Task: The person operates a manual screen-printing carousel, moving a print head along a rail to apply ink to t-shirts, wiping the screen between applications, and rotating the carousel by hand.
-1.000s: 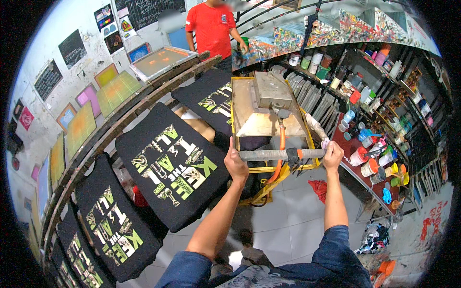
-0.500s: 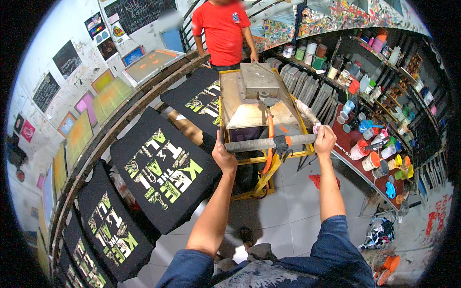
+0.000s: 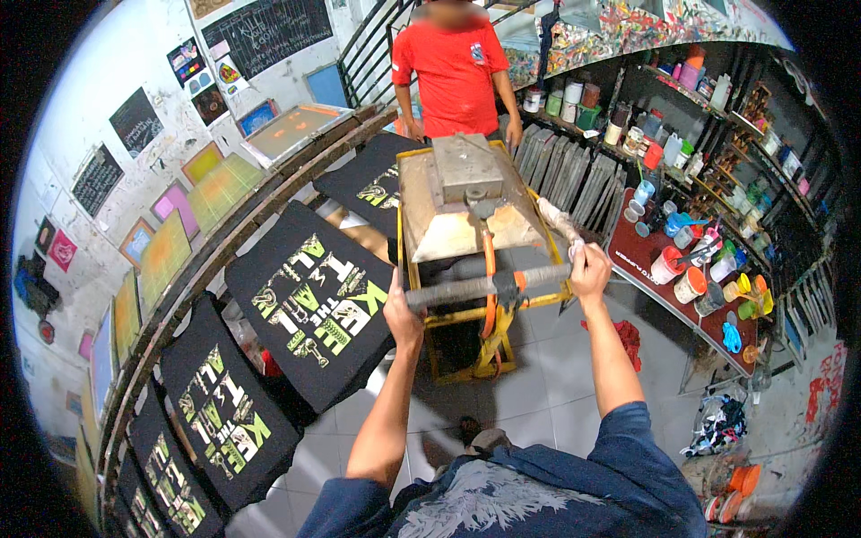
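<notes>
Gripping the grey bar [image 3: 448,292] at either end, hands [image 3: 406,314] curl closed, arms [image 3: 615,363] outstretched.

A yellow-framed cart with a metal hood [image 3: 475,233] blocks the centre of the frame, a person in a red shirt [image 3: 453,81] standing just beyond. A wrapped handlebar [image 3: 448,292] bars the space between both hands. Black printed T-shirts [image 3: 314,305] crowd the left, near the left hand [image 3: 403,314]. Grey floor tiles [image 3: 538,394] offer passage right of the cart, toward a pot-laden dark-red table [image 3: 630,238], past a red cloth [image 3: 627,339].
</notes>
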Available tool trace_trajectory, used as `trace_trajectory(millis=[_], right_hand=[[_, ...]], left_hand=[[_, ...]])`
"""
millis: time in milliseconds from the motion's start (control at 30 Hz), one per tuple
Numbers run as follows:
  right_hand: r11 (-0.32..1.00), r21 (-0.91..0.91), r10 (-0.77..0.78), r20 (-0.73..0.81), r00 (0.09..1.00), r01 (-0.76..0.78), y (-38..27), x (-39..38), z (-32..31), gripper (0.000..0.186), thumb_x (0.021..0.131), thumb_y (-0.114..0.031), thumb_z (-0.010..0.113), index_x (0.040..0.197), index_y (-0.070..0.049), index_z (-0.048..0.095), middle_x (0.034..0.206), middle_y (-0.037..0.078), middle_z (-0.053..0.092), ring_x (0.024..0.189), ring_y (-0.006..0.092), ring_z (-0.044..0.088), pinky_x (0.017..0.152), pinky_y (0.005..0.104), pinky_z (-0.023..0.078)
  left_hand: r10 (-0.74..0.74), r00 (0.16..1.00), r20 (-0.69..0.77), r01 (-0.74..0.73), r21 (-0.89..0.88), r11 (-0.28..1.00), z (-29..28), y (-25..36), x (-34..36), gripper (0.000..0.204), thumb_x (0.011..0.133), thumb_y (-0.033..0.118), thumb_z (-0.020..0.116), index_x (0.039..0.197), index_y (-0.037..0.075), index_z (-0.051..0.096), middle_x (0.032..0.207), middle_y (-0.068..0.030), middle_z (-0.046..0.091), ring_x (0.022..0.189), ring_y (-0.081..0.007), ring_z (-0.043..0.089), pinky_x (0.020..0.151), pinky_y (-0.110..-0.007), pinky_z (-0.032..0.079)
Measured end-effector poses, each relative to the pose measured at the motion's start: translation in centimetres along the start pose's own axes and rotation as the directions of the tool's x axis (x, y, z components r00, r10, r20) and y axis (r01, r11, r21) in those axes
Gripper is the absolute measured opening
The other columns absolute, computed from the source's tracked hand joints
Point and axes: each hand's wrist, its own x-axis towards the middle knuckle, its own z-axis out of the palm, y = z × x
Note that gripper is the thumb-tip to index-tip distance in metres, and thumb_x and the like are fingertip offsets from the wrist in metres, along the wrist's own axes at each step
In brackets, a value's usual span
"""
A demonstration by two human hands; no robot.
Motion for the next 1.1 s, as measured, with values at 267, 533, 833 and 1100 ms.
trace_trajectory(millis=[267,533,833,1100], right_hand=[[0.979,0.175,-0.101,-0.002,0.995,0.100,-6.0,-4.0,-3.6,0.025,0.092,-0.009,0.056,0.070,0.002,0.064,0.071,0.019,0.065,0.066,0.0383,0.063,0.064,0.0466,0.050],[0.938,0.330,-0.125,0.035,0.992,0.107,-9.7,-6.9,-4.3,0.026,0.091,-0.012,0.057,0.068,0.000,0.061,0.072,0.018,0.067,0.067,0.0364,0.066,0.066,0.0425,0.052],[0.965,0.256,-0.072,0.019,0.997,0.065,-17.5,-11.2,-5.3,0.021,0.090,-0.007,0.061,0.071,0.003,0.062,0.071,0.019,0.063,0.068,0.0374,0.063,0.064,0.0439,0.050],[0.992,0.126,-0.028,-0.013,1.000,0.029,-23.9,-15.2,-7.1,0.022,0.092,-0.013,0.068,0.074,0.000,0.064,0.076,0.018,0.065,0.072,0.0379,0.063,0.068,0.0473,0.051]], left_hand=[[-0.242,0.970,0.013,0.237,-0.261,0.936,-7.4,5.2,-8.9,0.072,0.105,0.039,0.039,0.157,-0.010,0.038,0.155,-0.0209,0.050,0.141,-0.0271,0.051,0.117,-0.039,0.038],[-0.240,0.964,-0.112,0.230,-0.097,0.968,-13.0,10.5,-16.3,0.080,0.101,0.048,0.040,0.161,-0.005,0.034,0.147,-0.0203,0.052,0.122,-0.0220,0.054,0.095,-0.035,0.043],[0.040,0.973,-0.227,0.020,0.255,0.967,-20.0,6.0,-17.3,0.069,0.099,0.034,0.041,0.156,-0.005,0.045,0.130,-0.0163,0.068,0.077,-0.0179,0.064,0.068,-0.027,0.052],[-0.196,0.976,-0.094,0.188,-0.089,0.978,-25.5,5.2,-13.3,0.055,0.099,0.018,0.042,0.149,-0.003,0.055,0.121,-0.0114,0.074,0.091,-0.0200,0.069,0.081,-0.030,0.057]])
